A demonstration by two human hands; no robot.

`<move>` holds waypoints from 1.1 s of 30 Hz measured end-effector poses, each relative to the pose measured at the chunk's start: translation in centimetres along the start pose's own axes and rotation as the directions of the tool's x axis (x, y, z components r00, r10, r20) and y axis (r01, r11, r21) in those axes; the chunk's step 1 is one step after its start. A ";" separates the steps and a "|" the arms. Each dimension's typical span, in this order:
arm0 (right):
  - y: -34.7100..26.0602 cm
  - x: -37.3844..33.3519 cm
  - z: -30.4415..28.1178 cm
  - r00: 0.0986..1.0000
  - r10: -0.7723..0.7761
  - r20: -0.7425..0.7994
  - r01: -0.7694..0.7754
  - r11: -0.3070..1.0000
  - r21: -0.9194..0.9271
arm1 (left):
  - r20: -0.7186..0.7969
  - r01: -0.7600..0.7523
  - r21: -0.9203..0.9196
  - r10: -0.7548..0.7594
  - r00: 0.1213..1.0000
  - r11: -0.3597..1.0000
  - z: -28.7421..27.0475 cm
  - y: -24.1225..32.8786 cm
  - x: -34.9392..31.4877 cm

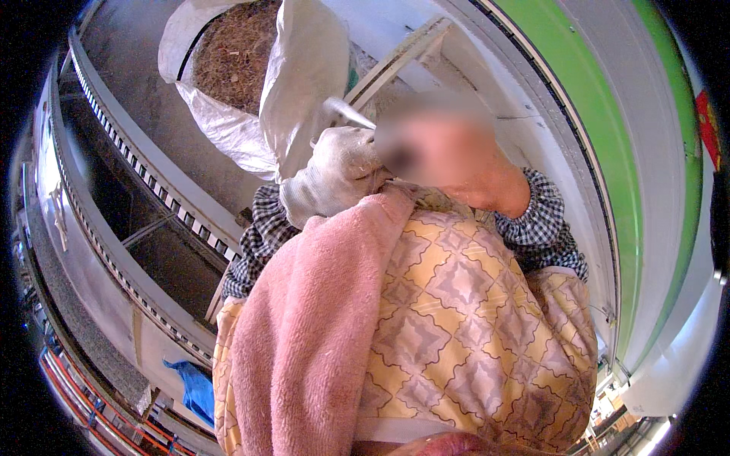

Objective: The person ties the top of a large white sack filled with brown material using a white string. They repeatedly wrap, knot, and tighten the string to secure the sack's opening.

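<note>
My left hand (342, 169), in a pale knit work glove, is curled closed in front of my chest. From between the hands a slim, pale, blade-like piece (349, 112) sticks out toward the upper left; its kind is unclear. Close beside the glove is my right hand (475, 171), apparently bare, its fingers smeared by a blur that also hides anything held there. Both wrists end in black-and-white checked sleeves. A pink towel (312, 327) hangs down my front over a yellow patterned apron (464, 319), its upper end just below the hands.
Beyond the left hand stands an open white woven sack (304, 76) holding brown, dry, shredded-looking material (236, 57). Metal rails with a slotted edge (144, 137) run along the left. A green-and-grey panel (608, 137) curves along the right. A blue cloth-like piece (194, 389) hangs at lower left.
</note>
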State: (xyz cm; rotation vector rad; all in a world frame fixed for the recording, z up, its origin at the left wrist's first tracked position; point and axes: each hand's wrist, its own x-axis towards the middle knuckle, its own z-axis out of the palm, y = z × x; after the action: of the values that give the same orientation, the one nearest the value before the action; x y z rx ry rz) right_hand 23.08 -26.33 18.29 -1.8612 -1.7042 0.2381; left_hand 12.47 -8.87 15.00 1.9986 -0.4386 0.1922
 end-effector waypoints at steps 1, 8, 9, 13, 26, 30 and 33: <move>0.2 0.0 -0.1 0.999 0.033 0.030 -0.033 0.999 0.001 | 0.020 -0.012 -0.009 0.012 1.000 1.000 -0.2 0.0 0.0; 0.6 -0.2 1.0 0.991 0.085 -0.107 -0.091 0.995 -0.045 | -0.022 0.049 -0.121 -0.052 0.998 0.991 -0.5 0.0 0.0; 0.6 -0.3 0.6 0.989 0.073 -0.129 -0.079 0.996 -0.045 | -0.038 0.064 -0.136 -0.070 0.997 0.989 -0.6 -0.1 -0.1; 0.9 -0.8 -2.1 0.971 0.213 -0.105 -0.200 0.973 0.118 | -0.063 0.274 -0.493 -0.348 0.935 0.826 -2.0 -0.4 -1.2; 10.8 -10.7 -7.9 0.365 0.821 -0.440 -0.637 0.565 0.524 | -0.448 0.165 -0.721 -0.635 0.629 0.672 -8.0 -6.2 -5.9; 10.6 -11.1 -9.6 0.266 0.814 -0.517 -0.509 0.574 0.641 | -0.503 0.016 -0.787 -0.657 0.561 0.617 -8.8 -5.9 -6.6; 10.1 -8.0 -9.2 0.399 0.779 -0.484 -0.382 0.621 0.684 | -0.485 -0.127 -0.863 -0.732 0.478 0.489 -7.2 -5.3 -5.7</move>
State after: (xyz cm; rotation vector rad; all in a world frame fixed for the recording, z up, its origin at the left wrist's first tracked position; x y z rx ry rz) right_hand 35.04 -36.72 18.27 -1.7302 -0.2630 0.1059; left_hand 9.62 0.88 12.03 0.7706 0.5146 0.5343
